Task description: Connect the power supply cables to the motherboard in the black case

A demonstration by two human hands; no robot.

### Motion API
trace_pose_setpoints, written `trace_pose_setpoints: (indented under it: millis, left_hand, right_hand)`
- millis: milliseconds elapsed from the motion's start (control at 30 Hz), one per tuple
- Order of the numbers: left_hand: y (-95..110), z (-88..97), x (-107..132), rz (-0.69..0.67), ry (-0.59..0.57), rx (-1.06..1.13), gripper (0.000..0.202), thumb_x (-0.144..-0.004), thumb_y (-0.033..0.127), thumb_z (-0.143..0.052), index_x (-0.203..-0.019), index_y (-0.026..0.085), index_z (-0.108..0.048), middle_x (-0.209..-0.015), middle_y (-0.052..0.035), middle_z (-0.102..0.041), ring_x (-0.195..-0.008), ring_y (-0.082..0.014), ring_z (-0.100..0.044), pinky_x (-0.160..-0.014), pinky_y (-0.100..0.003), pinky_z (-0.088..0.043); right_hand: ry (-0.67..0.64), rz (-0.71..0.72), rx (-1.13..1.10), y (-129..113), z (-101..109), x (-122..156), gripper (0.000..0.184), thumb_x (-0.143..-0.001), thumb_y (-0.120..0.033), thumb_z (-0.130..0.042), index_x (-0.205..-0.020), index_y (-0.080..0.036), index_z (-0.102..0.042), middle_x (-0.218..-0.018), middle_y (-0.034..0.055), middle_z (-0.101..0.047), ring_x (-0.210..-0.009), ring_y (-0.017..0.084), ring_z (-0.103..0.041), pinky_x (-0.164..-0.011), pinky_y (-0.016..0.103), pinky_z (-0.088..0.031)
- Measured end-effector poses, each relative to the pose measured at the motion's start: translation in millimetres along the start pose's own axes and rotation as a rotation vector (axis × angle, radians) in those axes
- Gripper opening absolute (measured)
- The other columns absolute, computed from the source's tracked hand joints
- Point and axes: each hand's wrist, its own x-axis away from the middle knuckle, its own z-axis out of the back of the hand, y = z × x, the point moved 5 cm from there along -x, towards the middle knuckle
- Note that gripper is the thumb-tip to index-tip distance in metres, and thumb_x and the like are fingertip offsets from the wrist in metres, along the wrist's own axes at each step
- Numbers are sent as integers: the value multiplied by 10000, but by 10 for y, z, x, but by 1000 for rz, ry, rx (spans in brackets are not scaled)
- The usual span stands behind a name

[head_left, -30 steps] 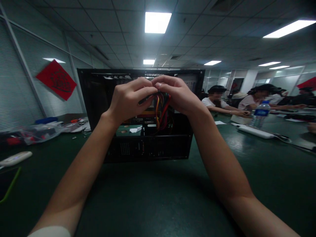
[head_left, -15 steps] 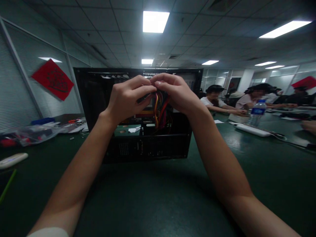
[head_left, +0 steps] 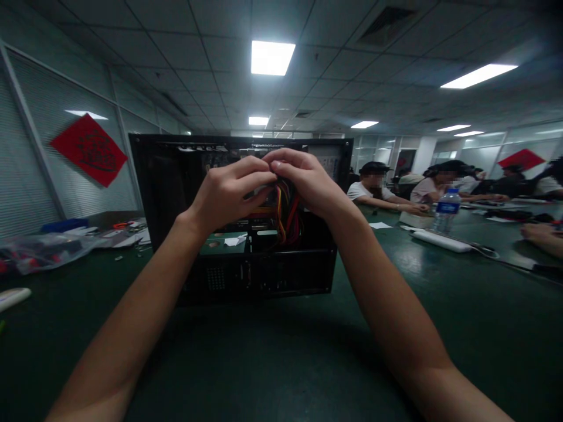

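Note:
A black computer case (head_left: pixel 264 272) stands on the green table in front of me, its open side facing me. Red, yellow and black power cables (head_left: pixel 294 223) hang inside it as a bundle. My left hand (head_left: pixel 235 190) and my right hand (head_left: pixel 308 179) meet at the upper end of this bundle, fingers bent and closed, fingertips touching. Both pinch the cables there; the exact gripped spot is hidden behind the fingers. Part of the case's inside is covered by my hands.
Left on the table (head_left: pixel 281 363) lie a clear plastic bag (head_left: pixel 57 251) and a white device (head_left: pixel 14 298). To the right are a water bottle (head_left: pixel 447 211), a small box (head_left: pixel 416 219) and a white power strip (head_left: pixel 442 241). Several people sit farther back.
The camera view has tilted up and turned slightly right, so everything sits lower and a little left. My hands stay together at the cables.

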Motion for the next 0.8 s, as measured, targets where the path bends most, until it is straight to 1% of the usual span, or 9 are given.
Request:
trace_pose_setpoints:
  millis: [200, 333, 433, 600, 700, 800]
  left_hand:
    - [-3, -3, 14, 15, 25, 43, 211, -1001, 245, -598, -1171, 215, -721, -1191, -66, -748, -1075, -164, -728, -904, -282, -620]
    - [10, -60, 35, -4, 55, 80, 218, -997, 207, -608, -1183, 185, -720, -1211, -91, -748, -1107, -169, -722, -960, -291, -614]
    - [5, -104, 53, -2, 71, 96, 225, -994, 185, -608, -1191, 167, -715, -1212, -109, -747, -1125, -177, -718, -974, -300, -614]
    - [9, -149, 87, -8, 68, 37, 233, -999, 178, -594, -1200, 149, -707, -1210, -123, -747, -1133, -186, -718, -990, -305, -612]
    - [13, -179, 107, 1, 79, -10, 216, -998, 175, -592, -1175, 131, -708, -1185, -138, -751, -1123, -199, -723, -977, -313, -619]
    - [10, -206, 125, -1, 81, -32, 206, -998, 173, -586, -1159, 137, -711, -1162, -132, -758, -1110, -205, -728, -976, -328, -622]
  right_hand:
    - [67, -60, -79, 46, -24, -5, 207, -801, -312, -666, -959, -180, -677, -939, 29, -670, -941, 167, -612, -845, 309, -530]
    - [126, -131, -165, 139, -5, -21, 223, -770, -269, -666, -968, -166, -682, -955, 39, -687, -901, 157, -618, -828, 307, -533]
    - [172, -183, -251, 230, -1, -31, 218, -748, -255, -684, -947, -166, -678, -923, 27, -689, -841, 141, -616, -797, 293, -530]
    - [244, -237, -375, 370, -44, -48, 217, -721, -247, -700, -923, -171, -668, -845, 1, -682, -789, 134, -626, -767, 278, -526]
    - [287, -242, -386, 427, -75, -52, 223, -724, -240, -694, -935, -174, -673, -874, 8, -696, -800, 138, -631, -780, 282, -526]
    - [325, -242, -365, 479, -98, -53, 204, -735, -229, -681, -931, -172, -677, -896, 14, -704, -820, 138, -636, -807, 281, -524]
